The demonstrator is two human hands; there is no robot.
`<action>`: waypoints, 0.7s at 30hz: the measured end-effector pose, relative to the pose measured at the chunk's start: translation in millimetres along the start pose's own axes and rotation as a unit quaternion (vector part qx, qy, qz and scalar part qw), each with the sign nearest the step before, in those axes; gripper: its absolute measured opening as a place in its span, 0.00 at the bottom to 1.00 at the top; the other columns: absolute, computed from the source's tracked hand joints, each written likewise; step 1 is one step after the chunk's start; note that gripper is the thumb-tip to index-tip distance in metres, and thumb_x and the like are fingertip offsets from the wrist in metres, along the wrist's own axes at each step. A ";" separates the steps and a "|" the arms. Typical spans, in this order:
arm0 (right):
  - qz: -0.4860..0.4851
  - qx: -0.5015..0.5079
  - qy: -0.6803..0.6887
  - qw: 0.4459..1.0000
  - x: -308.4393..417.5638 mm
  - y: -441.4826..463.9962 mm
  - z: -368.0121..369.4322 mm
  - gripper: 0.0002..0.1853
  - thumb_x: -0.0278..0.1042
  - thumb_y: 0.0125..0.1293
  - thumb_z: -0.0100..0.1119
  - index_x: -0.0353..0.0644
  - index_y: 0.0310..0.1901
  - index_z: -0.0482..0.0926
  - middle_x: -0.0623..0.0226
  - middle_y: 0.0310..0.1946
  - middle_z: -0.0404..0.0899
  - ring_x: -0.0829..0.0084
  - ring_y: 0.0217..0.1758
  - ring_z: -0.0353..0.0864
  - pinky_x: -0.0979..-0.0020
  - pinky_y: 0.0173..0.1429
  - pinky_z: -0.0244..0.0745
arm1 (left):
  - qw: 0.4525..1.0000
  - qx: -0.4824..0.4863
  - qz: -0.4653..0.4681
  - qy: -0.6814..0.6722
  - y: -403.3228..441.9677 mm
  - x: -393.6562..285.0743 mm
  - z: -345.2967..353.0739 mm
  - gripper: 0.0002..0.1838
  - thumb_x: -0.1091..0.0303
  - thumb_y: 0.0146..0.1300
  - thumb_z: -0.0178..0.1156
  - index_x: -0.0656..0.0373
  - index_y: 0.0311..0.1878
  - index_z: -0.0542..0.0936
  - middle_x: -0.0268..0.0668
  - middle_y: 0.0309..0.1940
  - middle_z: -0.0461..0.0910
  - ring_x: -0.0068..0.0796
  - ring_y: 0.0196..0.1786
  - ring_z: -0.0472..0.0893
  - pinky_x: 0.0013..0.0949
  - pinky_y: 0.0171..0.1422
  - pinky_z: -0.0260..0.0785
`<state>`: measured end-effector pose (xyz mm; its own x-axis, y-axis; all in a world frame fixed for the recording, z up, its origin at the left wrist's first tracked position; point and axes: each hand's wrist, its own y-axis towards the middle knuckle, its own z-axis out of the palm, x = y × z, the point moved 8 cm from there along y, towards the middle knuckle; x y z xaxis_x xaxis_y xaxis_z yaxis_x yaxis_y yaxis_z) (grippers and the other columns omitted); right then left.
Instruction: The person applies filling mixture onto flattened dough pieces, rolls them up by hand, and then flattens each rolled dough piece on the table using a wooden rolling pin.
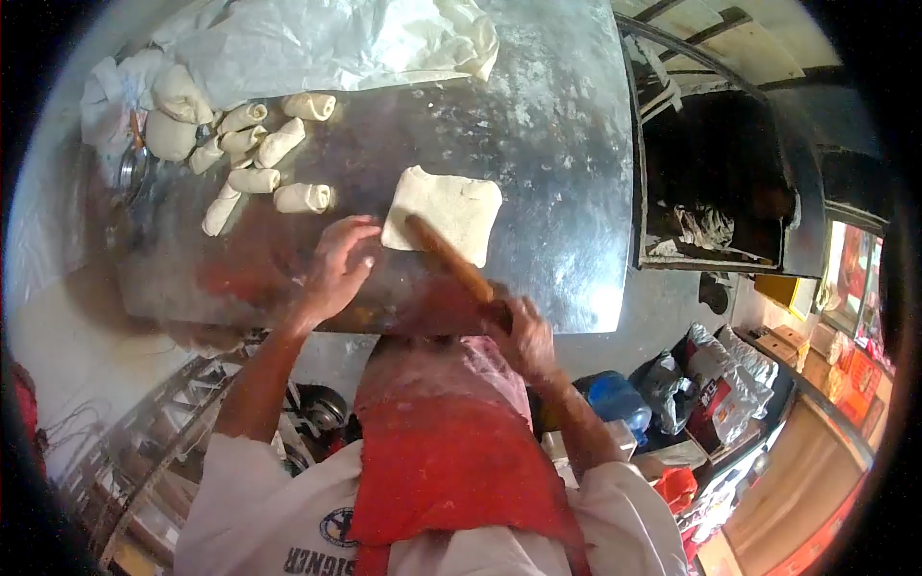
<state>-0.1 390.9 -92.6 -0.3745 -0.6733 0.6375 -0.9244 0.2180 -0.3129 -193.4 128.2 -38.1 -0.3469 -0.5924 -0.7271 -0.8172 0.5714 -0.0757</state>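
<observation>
Dough sheet [466, 197] lies on the worktop [552, 182] at 12 o'clock of the wearer, rolling pin [449, 257] slanted across its lower part from about 10 to 4 o'clock; the right hand's [523, 331] fingers are clamped around its near end, while the left hand's [336, 269], at the sheet's 8 o'clock, are apart and empty. Good practice, in my judgement, is level pressure along the pin (one-handed grip risks uneven thickness). Not verifiable: dough beneath the pin, and its gripped end.
</observation>
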 end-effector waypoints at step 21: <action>-0.060 -0.045 -0.111 0.991 33.3 94.0 -33.0 0.18 0.40 0.59 0.73 0.50 0.47 0.77 0.58 0.40 0.80 0.47 0.40 0.85 0.47 0.43 0.82 | 0.990 -0.131 0.027 -0.053 4.1 -25.5 2.9 0.33 0.56 0.73 0.63 0.62 0.76 0.69 0.52 0.75 0.69 0.50 0.77 0.68 0.50 0.80 0.59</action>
<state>-101.9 412.2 -77.5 -0.2466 -0.8346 0.4925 -0.9675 0.1831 -0.1742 -186.6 147.3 -21.8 -0.3547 -0.4933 -0.7943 -0.8945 0.4262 0.1348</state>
